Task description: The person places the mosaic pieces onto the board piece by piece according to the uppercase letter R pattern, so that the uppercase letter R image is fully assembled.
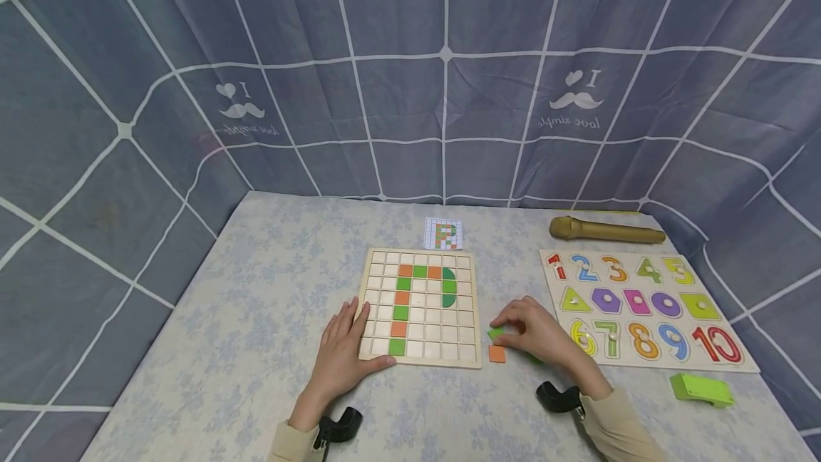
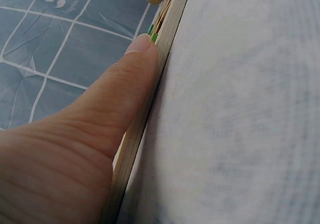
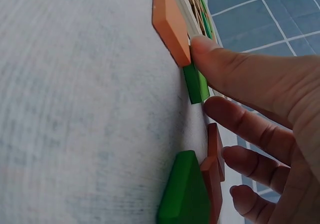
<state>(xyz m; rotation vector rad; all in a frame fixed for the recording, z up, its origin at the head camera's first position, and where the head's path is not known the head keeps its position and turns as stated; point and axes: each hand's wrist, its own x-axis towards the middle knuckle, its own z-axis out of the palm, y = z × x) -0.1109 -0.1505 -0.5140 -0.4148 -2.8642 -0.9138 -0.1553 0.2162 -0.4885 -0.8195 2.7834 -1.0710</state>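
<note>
A wooden grid board (image 1: pixel 442 361) lies flat on the table, with green and orange tiles set in it in the shape of a P. My left hand (image 1: pixel 345 348) rests at its left side, fingers straight along the edge and thumb on the front left corner. To the right of the board, my right hand (image 1: pixel 539 334) pinches a small green tile (image 3: pixel 195 83) between thumb and index finger, low over the table. Just in front of it lies an orange tile (image 1: pixel 497 354). Under the right palm are another green tile (image 3: pixel 185 194) and reddish-orange tiles (image 3: pixel 214 184), mostly hidden in the head view.
Behind the board lies a small pattern card (image 1: pixel 443 234) printed with an R in coloured squares. A number-and-shape puzzle board (image 1: pixel 654 366) is on the right, with a gold microphone (image 1: pixel 606 231) behind it and a green block (image 1: pixel 702 389) in front. Grey-blue curtains enclose the table.
</note>
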